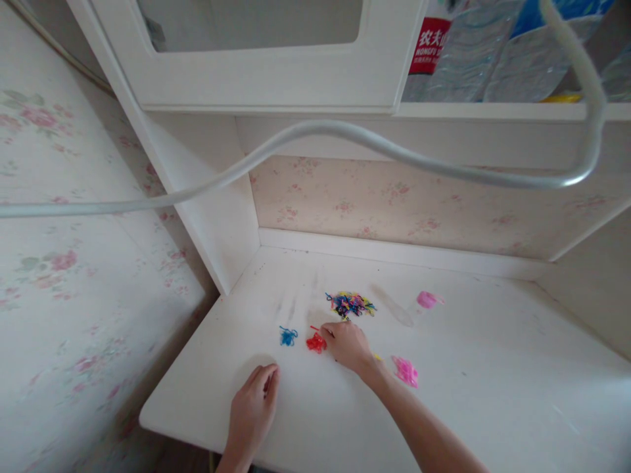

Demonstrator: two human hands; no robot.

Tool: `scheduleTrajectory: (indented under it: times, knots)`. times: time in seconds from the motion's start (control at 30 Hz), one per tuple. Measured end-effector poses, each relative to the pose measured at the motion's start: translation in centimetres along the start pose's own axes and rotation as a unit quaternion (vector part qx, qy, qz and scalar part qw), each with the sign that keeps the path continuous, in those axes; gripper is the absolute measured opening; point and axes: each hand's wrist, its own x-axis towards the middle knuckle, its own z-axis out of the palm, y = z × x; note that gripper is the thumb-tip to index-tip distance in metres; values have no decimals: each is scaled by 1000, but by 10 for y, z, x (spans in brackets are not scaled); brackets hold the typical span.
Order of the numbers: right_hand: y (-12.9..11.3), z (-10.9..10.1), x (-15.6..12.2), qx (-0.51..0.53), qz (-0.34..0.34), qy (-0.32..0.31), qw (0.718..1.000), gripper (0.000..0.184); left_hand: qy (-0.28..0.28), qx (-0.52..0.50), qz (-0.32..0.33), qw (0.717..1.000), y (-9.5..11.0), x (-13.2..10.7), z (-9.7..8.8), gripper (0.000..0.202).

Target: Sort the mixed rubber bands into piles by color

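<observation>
My right hand [348,345] reaches over the white table with its fingers pinched. A thin red elastic band [314,328] sticks out at its fingertips, just above a small pile of red bands [316,342]. Behind the hand lies a larger heap of mixed-colour bands [351,303]. To the left of the red pile is a small blue cluster [288,336]. Nearer the front edge, my left hand [254,404] rests with curled fingers; whether anything is inside them is hidden. Part of a yellow piece [377,357] shows beside my right wrist, and a pink cluster [406,371] lies right of the forearm.
A small pink bag-like item [428,299] lies farther back at right. A pale bent tube [345,131] crosses close before the camera. Above the white table [493,368] hangs a cabinet [271,79], with wrapped water bottles [483,52] on its open shelf. A side panel [211,217] bounds the left.
</observation>
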Motion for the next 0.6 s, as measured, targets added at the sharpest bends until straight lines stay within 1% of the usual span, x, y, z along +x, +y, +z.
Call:
scheduleTrajectory:
  times: [0.07,0.13,0.2,0.27,0.33,0.4,0.47,0.53,0.6]
  knots:
    - [7,-8,-6,11,12,13,1000,36,-4,1,-1,1000,0,1,1,27]
    - [17,-15,-17,20,21,25,999,41,-9,-1,-2,1000,-1,1,1,27]
    - [29,-20,-35,45,30,42,998,46,-10,-7,-4,1000,-3,0,2,27]
    - [45,-18,-60,107,49,72,990,50,-10,-15,-6,1000,-3,0,3,27]
    - [64,-9,-89,199,82,106,971,51,-14,-26,-6,1000,-1,2,2,28]
    - [86,8,-120,255,134,127,949,50,-25,-36,0,999,6,9,0,30]
    - [110,27,-149,273,202,149,929,50,-40,-31,18,999,18,22,-3,31]
    - [131,44,-171,267,268,157,912,48,-61,-6,48,997,35,41,-5,31]
    - [145,56,-186,250,302,158,906,48,-92,36,74,992,52,63,-3,31]
